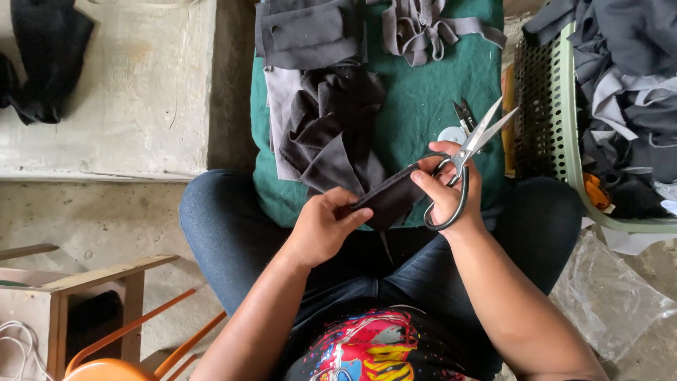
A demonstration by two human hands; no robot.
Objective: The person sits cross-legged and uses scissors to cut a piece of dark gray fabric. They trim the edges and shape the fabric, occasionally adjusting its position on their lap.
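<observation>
Holding a small piece of dark cloth (386, 200) above the lap, the left hand (323, 227) has its fingers curled shut around the cloth's near end, while the right hand (446, 189) pinches the far end with thumb and forefinger and at the same time carries a pair of large scissors (465, 156), its other fingers threaded through the loop handles. The blades point up and away from the body and stand slightly apart. As I judge it, the weak point is that doubled duty of the right hand: a grip split between cloth and handles could let the scissors swing or slip, and the parted blades sit close to the thumb and to the cloth's edge, so a careless closing could nick a finger or cut the cloth where it was not meant. The cloth is limp and could also sag out of the light pinch. Just beyond the hands a green mat (423, 92) carries a heap of grey and black fabric pieces (321, 113), a tangle of grey strips (416, 28) and a small pair of snips (465, 116) lying beside a pale round object, all close under the scissor tips. To the right stands a pale green basket (568, 141) stuffed with dark cloth, crowding that elbow's side; a crumpled clear plastic bag (606, 296) lies on the floor below it, and a wooden frame (84, 282) stands at the left.
</observation>
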